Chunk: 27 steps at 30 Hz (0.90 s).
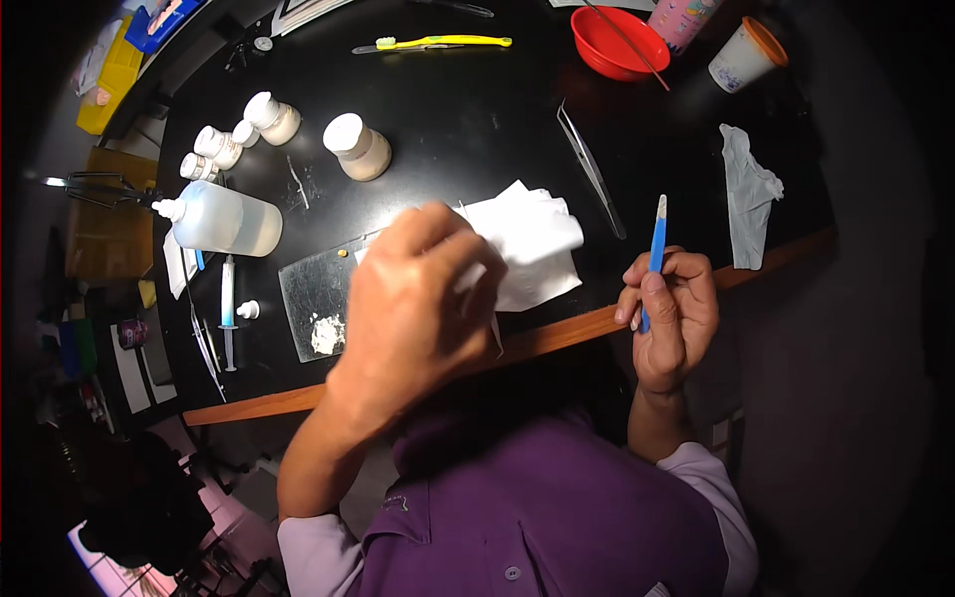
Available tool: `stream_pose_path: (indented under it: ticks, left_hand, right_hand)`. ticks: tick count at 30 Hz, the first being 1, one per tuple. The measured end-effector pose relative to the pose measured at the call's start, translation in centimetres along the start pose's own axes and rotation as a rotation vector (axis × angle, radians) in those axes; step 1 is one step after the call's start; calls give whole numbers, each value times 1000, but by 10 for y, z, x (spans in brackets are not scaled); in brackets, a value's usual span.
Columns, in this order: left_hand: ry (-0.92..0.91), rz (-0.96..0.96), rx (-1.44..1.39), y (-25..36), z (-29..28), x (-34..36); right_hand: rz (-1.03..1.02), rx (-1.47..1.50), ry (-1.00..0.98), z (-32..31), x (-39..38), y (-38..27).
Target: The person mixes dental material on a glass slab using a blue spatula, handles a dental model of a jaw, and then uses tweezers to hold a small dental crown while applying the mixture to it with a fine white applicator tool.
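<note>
My left hand (413, 298) is raised over the near edge of the black table (468, 119), fingers closed on a crumpled white tissue (532, 249) that spreads out to its right. My right hand (671, 313) hovers past the table's wooden front edge and grips a slim blue-handled tool (657, 244) upright, its pale tip pointing away from me. Under and left of my left hand lies a glass slab (318, 298) with a small heap of white paste on it.
Several white-capped jars (358, 147) and a clear squeeze bottle (224, 221) stand at the left, a syringe (228, 308) beside them. Metal tweezers (592, 169), a red bowl (619, 42), a paper cup (746, 55), a yellow toothbrush (443, 42) and a pale cloth (751, 194) lie farther back and right.
</note>
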<state>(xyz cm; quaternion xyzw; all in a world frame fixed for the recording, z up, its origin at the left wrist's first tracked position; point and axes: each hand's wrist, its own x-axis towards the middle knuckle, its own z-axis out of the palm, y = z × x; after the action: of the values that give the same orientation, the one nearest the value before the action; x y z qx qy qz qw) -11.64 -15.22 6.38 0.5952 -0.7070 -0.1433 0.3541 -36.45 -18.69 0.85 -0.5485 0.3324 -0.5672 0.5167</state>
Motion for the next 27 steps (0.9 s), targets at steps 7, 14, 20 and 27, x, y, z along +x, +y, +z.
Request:
stream_pose_path:
  ticks: [7, 14, 20, 27]
  left_hand:
    - [269, 241, 198, 6, -35, 62]
    - [277, 343, 295, -4, 0, 108]
    - [-22, 121, 161, 9, 7, 57]
    - [-241, 90, 70, 13, 24, -5]
  right_hand:
    - [-9, -17, -18, -6, 1, -3]
    - [179, -147, -82, -29, -14, -31]
    - [341, -309, -161, -40, -26, -44]
    - [401, -332, -174, -40, -23, -43]
